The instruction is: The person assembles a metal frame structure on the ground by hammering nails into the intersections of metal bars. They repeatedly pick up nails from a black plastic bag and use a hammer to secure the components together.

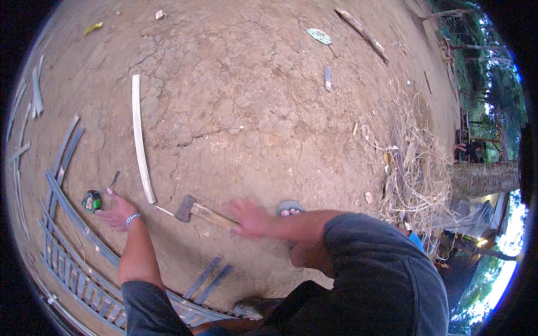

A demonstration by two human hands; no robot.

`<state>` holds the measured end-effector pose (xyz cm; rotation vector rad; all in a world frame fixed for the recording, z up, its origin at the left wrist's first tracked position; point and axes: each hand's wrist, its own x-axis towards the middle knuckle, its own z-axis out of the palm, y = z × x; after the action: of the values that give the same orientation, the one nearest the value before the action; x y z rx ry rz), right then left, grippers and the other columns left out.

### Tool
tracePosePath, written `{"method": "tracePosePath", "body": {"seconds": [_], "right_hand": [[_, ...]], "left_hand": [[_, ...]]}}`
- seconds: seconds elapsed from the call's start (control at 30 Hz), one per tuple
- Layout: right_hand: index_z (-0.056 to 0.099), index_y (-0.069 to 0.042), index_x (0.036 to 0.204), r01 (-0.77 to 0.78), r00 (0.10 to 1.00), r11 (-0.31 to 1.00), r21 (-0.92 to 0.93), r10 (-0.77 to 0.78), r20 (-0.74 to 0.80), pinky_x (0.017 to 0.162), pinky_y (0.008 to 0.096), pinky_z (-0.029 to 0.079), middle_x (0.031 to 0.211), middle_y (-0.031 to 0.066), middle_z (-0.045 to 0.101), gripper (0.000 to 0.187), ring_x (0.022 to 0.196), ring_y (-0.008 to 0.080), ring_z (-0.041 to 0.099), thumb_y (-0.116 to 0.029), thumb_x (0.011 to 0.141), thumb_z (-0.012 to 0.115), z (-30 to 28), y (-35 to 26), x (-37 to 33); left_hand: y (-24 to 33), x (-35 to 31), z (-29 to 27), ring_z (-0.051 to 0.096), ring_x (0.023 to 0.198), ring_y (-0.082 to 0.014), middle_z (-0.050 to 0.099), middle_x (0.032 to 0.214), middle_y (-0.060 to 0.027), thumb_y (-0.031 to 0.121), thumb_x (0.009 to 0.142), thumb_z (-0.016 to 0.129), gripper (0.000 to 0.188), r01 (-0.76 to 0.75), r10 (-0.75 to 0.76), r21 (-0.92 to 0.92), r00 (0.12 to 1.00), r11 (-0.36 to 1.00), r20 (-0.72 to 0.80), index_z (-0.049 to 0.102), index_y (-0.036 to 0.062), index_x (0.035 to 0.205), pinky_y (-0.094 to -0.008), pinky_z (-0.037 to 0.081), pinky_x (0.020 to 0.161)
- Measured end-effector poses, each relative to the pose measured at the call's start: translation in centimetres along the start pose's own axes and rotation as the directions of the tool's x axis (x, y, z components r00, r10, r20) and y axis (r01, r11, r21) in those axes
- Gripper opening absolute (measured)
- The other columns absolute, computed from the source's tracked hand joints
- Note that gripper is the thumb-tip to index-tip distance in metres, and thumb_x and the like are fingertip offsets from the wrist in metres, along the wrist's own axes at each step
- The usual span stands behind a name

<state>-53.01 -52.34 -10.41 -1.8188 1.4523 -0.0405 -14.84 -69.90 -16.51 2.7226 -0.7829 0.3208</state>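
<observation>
Black-green tape measure (92, 201) lies beside left hand (116, 213), grip spread; right hand (250, 218) at axe (209, 214), grip unclear.

Tape measure (91, 201) left, hatchet (204, 213) right — strip (140, 134) between, beyond

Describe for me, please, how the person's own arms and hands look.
Short dark grey sleeves leave the forearms bare. The left hand is ungloved, with a pale, silvery bracelet of links or beads at its wrist. The right hand, somewhat blurred, looks ungloved too, and no band shows at its wrist.
</observation>
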Motion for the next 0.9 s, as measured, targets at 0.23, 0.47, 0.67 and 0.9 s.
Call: {"method": "tracePosePath", "body": {"seconds": [0.23,0.47,0.67,0.9], "right_hand": [[0.051,0.001,0.141,-0.520,0.540,0.854,-0.003,0.325,-0.776,0.112,0.0527,0.037,0.138,0.0277,0.053,0.062,0.131,0.0440,0.048,-0.033,0.091,0.064,-19.0,22.0,10.5],[0.050,0.000,0.142,-0.817,0.426,0.570,-0.089,0.492,-0.760,0.101,0.0500,0.050,0.126,0.0304,0.063,0.059,0.115,0.0425,0.064,-0.035,0.094,0.058,-29.1,40.7,10.1],[0.069,-0.008,0.125,-0.809,0.480,0.585,-0.047,0.614,-0.627,0.093,0.0497,0.054,0.116,0.0230,0.070,0.040,0.107,0.0396,0.068,-0.034,0.095,0.060,-27.4,41.2,11.8],[0.063,0.000,0.127,-0.297,0.483,0.646,0.703,0.737,-0.473,0.095,0.0434,0.053,0.120,0.0177,0.067,0.039,0.106,0.0336,0.065,-0.021,0.094,0.063,-22.7,38.8,7.6]], "left_hand": [[0.2,0.3,-0.7,0.046,0.140,-0.0396,0.046,0.151,-0.0263,0.080,0.087,0.052,0.108,0.009,-0.009,0.051,1.000,0.999,0.000,0.039,-0.0066,0.150,-0.0512,0.035,0.115],[0.0,0.3,0.1,0.045,0.140,-0.0433,0.042,0.152,-0.0323,0.079,0.088,0.051,0.112,-0.045,0.044,0.007,0.997,0.999,0.068,0.033,-0.0127,0.151,-0.0467,0.033,0.118],[-0.4,1.3,-1.1,0.049,0.136,-0.0430,0.049,0.147,-0.0315,0.079,0.087,0.052,0.110,-0.001,-0.001,0.034,0.997,0.999,0.076,0.038,-0.0104,0.149,-0.0484,0.037,0.114],[1.0,-1.1,-2.1,0.047,0.137,-0.0408,0.051,0.146,-0.0271,0.061,0.083,0.072,0.092,0.115,-0.070,-0.247,0.980,0.962,0.185,0.049,-0.0020,0.145,-0.0502,0.032,0.116]]}}
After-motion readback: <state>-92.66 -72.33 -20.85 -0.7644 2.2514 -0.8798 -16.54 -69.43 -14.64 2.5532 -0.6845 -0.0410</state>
